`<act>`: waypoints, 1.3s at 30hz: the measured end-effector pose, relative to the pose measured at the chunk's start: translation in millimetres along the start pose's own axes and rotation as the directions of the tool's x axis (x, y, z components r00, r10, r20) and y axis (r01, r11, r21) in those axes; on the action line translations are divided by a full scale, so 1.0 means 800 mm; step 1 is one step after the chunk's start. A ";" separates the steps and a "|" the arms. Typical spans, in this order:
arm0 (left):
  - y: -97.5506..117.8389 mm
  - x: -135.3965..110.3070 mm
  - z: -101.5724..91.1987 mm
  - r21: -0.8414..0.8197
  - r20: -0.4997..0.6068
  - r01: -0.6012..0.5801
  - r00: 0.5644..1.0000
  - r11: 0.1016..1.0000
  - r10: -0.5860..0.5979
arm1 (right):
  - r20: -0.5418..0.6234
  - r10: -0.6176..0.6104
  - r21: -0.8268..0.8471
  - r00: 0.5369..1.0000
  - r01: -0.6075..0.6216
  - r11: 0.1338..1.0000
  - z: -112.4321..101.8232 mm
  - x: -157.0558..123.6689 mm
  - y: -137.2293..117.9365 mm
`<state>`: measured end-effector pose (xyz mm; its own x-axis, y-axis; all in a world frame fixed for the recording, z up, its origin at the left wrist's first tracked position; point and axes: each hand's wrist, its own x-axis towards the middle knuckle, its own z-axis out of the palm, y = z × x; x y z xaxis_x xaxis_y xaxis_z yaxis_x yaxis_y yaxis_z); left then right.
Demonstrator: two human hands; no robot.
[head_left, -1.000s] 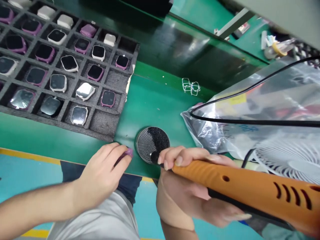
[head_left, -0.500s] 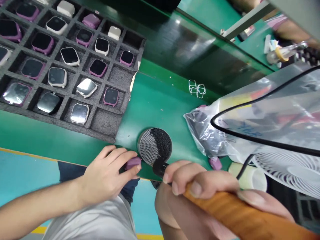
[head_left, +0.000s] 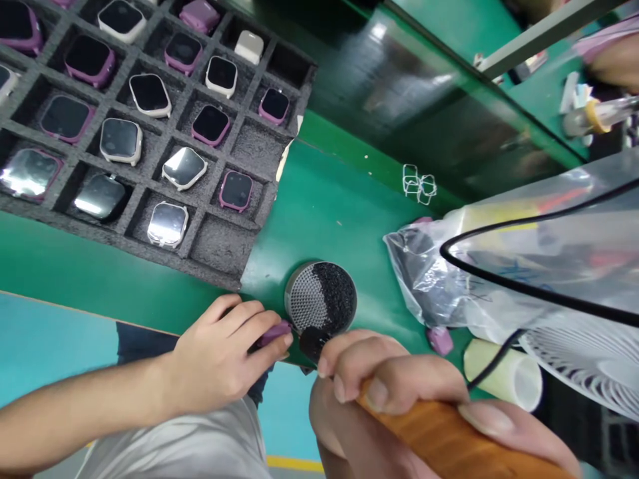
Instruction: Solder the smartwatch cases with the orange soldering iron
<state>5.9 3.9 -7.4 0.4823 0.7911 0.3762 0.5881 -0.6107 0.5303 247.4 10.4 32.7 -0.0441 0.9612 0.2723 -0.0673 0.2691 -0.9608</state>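
Now the orange tool (head_left: 444,436), held by the right hand (head_left: 399,376), has been brought closer to the purple piece (head_left: 276,332), pinched by the left hand (head_left: 224,352) at the tabletop's (head_left: 329,223) near edge, so both sit close together.

Worn: light-grey cloth top (head_left: 200,442), loosely creased; dark navy-blue cloth trousers (head_left: 142,344). Left forearm (head_left: 104,392) bare along visible length. Left hand (head_left: 227,356), right hand (head_left: 399,380) bare; rounded fingernails on the latter.

A purple piece (head_left: 275,332) is held in the left hand (head_left: 219,356) and an orange tool (head_left: 449,436) in the right hand (head_left: 394,372), a round container (head_left: 307,303) and foam watch tray (head_left: 222,247) set beyond the grips.
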 end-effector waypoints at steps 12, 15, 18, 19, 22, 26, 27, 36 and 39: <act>0.004 0.000 0.006 0.008 -0.028 0.033 0.999 0.999 -0.033 | 0.264 0.323 -0.076 0.909 -0.315 0.946 0.023 0.055 -0.040; 0.004 0.002 0.006 0.012 -0.035 0.033 0.999 0.999 -0.032 | 0.080 0.246 -0.058 0.966 -0.242 0.969 0.050 0.042 -0.039; 0.003 0.003 0.004 0.018 -0.036 0.031 0.999 0.999 -0.030 | -0.006 0.137 -0.050 0.991 -0.137 0.989 0.073 0.033 -0.038; 0.003 0.003 0.004 0.022 -0.034 0.028 0.999 0.999 -0.027 | -0.029 0.114 -0.043 0.993 -0.115 0.992 0.078 0.031 -0.038; 0.003 0.002 0.004 0.036 -0.032 0.013 0.999 0.999 -0.012 | -0.120 0.042 -0.008 0.992 -0.043 0.999 0.083 0.031 -0.033; 0.003 -0.001 0.003 0.083 -0.010 0.023 1.000 0.996 -0.022 | -0.236 -0.106 -0.017 0.966 0.105 0.994 0.073 0.035 -0.026; 0.002 -0.002 0.002 0.085 0.009 0.011 1.000 0.996 -0.012 | -0.260 -0.128 -0.022 0.957 0.126 0.992 0.070 0.036 -0.025; 0.002 -0.004 0.000 0.055 0.070 -0.050 0.996 0.997 0.046 | -0.375 -0.089 0.019 0.923 0.104 0.994 0.061 0.038 -0.018; 0.004 -0.002 -0.001 0.067 0.086 -0.060 0.995 0.996 0.054 | -0.391 -0.108 0.013 0.914 0.123 0.992 0.063 0.041 -0.014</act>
<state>6.5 1.2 -5.7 0.5673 0.7513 0.3373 0.6003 -0.6577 0.4551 196.2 35.9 55.5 0.3571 0.8732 0.3316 -0.0854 0.3840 -0.9194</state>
